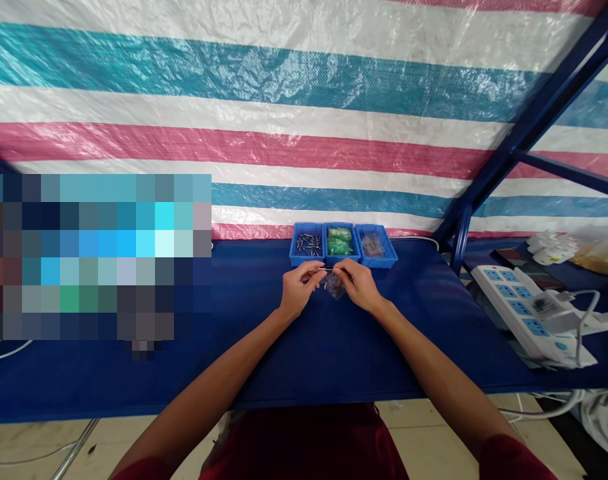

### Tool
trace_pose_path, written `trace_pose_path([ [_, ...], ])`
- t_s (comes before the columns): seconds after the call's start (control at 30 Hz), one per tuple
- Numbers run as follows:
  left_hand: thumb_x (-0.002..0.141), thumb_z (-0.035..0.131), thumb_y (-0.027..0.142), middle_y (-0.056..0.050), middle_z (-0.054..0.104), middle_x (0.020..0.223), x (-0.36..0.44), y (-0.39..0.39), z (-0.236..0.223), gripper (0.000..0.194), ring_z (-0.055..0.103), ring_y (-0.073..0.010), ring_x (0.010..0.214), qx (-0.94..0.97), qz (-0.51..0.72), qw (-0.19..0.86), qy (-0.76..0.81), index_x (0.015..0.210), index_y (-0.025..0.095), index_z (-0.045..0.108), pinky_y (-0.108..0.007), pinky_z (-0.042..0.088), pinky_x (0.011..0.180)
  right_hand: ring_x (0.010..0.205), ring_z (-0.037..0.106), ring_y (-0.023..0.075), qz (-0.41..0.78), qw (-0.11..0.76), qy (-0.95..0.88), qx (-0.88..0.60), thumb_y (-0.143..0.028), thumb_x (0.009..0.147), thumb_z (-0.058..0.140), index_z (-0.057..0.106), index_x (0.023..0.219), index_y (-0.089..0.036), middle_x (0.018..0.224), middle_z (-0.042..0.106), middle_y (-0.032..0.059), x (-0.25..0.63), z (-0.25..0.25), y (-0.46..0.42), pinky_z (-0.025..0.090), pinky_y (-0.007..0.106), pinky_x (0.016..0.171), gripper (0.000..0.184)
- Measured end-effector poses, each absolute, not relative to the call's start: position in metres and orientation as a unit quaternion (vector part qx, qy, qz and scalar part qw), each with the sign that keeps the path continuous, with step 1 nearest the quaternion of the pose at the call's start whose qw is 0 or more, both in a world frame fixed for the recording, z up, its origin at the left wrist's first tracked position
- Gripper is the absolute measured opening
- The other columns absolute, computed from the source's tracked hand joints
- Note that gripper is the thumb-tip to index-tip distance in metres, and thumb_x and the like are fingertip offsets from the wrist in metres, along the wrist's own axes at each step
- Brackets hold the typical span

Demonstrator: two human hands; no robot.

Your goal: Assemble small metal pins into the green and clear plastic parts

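Observation:
My left hand (pixel 299 288) and my right hand (pixel 359 285) meet over the blue-covered table (pixel 324 360), their fingertips pinching a thin metal pin (pixel 327 269) from either side. Just below the fingers lies a small clear plastic bag (pixel 334 287). Behind the hands stand several blue plastic bins in a row. The left bin (pixel 307 245) holds loose metal pins or screws, the middle bin (pixel 341 243) holds green items in bags, and the right bin (pixel 373 246) holds small packets.
A white power strip (pixel 521 313) with blue switches and plugged-in cables lies on a lower surface to the right, beside white plugs and a bag. A striped tarp and blue metal frame rise behind the table. A pixelated patch covers the left side.

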State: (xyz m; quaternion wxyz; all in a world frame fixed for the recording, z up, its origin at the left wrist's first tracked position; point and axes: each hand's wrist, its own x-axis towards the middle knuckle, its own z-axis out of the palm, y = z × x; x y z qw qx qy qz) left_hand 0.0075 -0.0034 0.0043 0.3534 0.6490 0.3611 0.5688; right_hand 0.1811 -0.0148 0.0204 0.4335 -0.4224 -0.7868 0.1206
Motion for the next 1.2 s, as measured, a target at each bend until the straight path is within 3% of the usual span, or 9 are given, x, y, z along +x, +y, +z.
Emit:
trace_pose_path([
  [0.17,0.076,0.07,0.04,-0.007,0.071,0.069,0.008,0.003,0.009,0.03,0.062,-0.013,0.052,0.606,0.57,0.447,0.331,0.083,0.011,0.07,-0.026,0.053,0.05,0.067,0.059,0.0158,0.134,0.426,-0.784,-0.431,-0.037,0.098,0.034,0.059,0.084,-0.019,0.073,0.062,0.0043,0.181,0.018,-0.014,0.045,0.027,0.065,0.034],
  [0.3,0.077,0.07,0.039,-0.008,0.072,0.073,0.008,0.005,0.006,0.029,0.063,-0.0136,0.054,0.608,0.565,0.448,0.332,0.085,0.011,0.07,-0.026,0.053,0.051,0.067,0.059,0.0158,0.13,0.421,-0.785,-0.435,-0.038,0.098,0.035,0.059,0.082,-0.019,0.073,0.063,0.0042,0.18,0.016,-0.013,0.045,0.027,0.066,0.035],
  [0.43,0.083,0.064,0.037,-0.006,0.072,0.074,0.007,0.0,0.005,0.024,0.064,-0.0132,0.056,0.653,0.574,0.349,0.35,0.086,0.014,0.072,-0.025,0.054,0.053,0.068,0.061,0.0172,0.114,0.438,-0.764,-0.46,-0.041,0.097,0.037,0.061,0.082,-0.019,0.072,0.064,0.0049,0.18,0.017,-0.013,0.045,0.027,0.066,0.036],
  [0.6,0.087,0.059,0.032,-0.006,0.073,0.084,-0.002,0.014,0.018,0.02,0.068,-0.0171,0.074,0.695,0.599,0.13,0.376,0.09,0.018,0.073,-0.031,0.056,0.076,0.059,0.058,0.0164,0.081,0.471,-0.717,-0.508,-0.039,0.095,0.041,0.063,0.084,-0.019,0.066,0.063,0.0032,0.184,0.019,-0.01,0.043,0.027,0.06,0.031],
  [0.67,0.089,0.056,0.031,-0.007,0.073,0.091,-0.006,0.027,0.022,0.022,0.068,-0.0183,0.082,0.698,0.591,0.095,0.393,0.095,0.018,0.072,-0.032,0.054,0.081,0.058,0.056,0.0159,0.066,0.466,-0.711,-0.522,-0.035,0.093,0.043,0.063,0.081,-0.019,0.066,0.063,0.0027,0.187,0.017,-0.007,0.042,0.027,0.059,0.028],
  [0.8,0.09,0.054,0.03,-0.009,0.067,0.11,-0.008,0.043,0.021,0.029,0.065,-0.0199,0.093,0.729,0.534,0.085,0.42,0.114,0.019,0.064,-0.034,0.052,0.086,0.06,0.057,0.0158,0.082,0.427,-0.727,-0.531,-0.026,0.088,0.049,0.063,0.076,-0.019,0.07,0.065,0.0027,0.191,0.01,-0.002,0.043,0.027,0.06,0.02],
  [0.9,0.091,0.051,0.027,-0.009,0.066,0.108,-0.007,0.035,0.016,0.024,0.06,-0.0216,0.103,0.765,0.503,0.024,0.402,0.107,0.019,0.067,-0.037,0.046,0.095,0.059,0.056,0.0148,0.087,0.389,-0.739,-0.543,-0.024,0.084,0.055,0.065,0.077,-0.019,0.068,0.064,0.0016,0.191,0.007,0.0,0.042,0.027,0.059,0.013],
  [0.97,0.092,0.049,0.025,-0.009,0.067,0.101,-0.006,0.027,0.014,0.022,0.061,-0.0196,0.098,0.793,0.48,0.007,0.375,0.099,0.018,0.068,-0.033,0.047,0.092,0.06,0.055,0.0142,0.08,0.341,-0.753,-0.556,-0.028,0.08,0.063,0.067,0.079,-0.019,0.071,0.063,0.0017,0.191,0.007,-0.001,0.041,0.026,0.058,0.009],
  [1.2,0.092,0.048,0.022,-0.003,0.069,0.088,-0.007,0.023,0.015,0.02,0.063,-0.0134,0.075,0.853,0.372,0.058,0.361,0.092,0.018,0.067,-0.023,0.047,0.071,0.077,0.059,0.0161,0.097,0.18,-0.78,-0.592,-0.039,0.074,0.074,0.067,0.094,-0.02,0.092,0.061,0.004,0.189,0.008,-0.004,0.041,0.026,0.066,0.029],
])
